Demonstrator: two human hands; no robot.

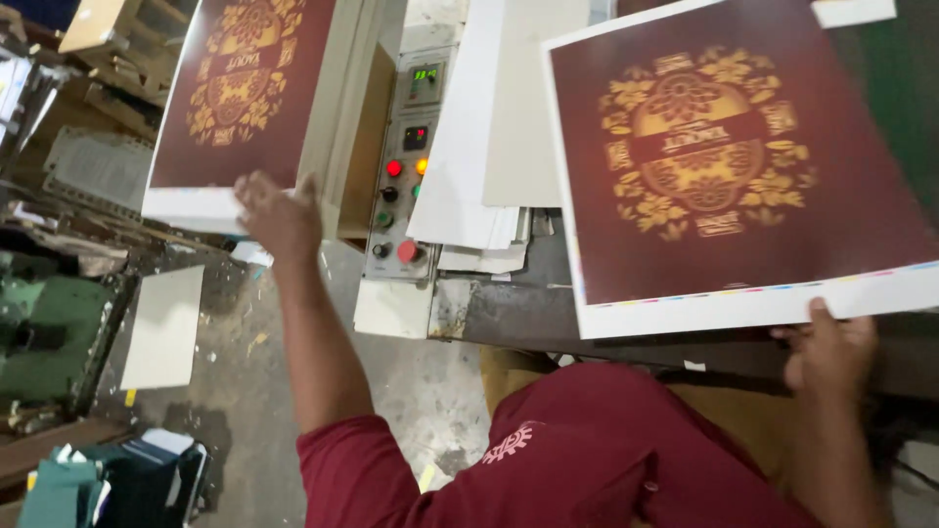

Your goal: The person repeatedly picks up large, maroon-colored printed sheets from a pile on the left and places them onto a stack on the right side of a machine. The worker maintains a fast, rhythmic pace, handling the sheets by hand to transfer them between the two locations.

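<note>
While both hands grip, 2 glossy maroon sheets (729,166) lie flat.

Left hand (279,217) on lower edge of maroon printed sheet (245,93) atop stack at left. Right hand (831,352) grips bottom edge of second maroon sheet (734,166) with gold emblem, tilted over bench (509,313). Control panel (403,166) with coloured buttons between; white boards (479,147) just beside it.
</note>
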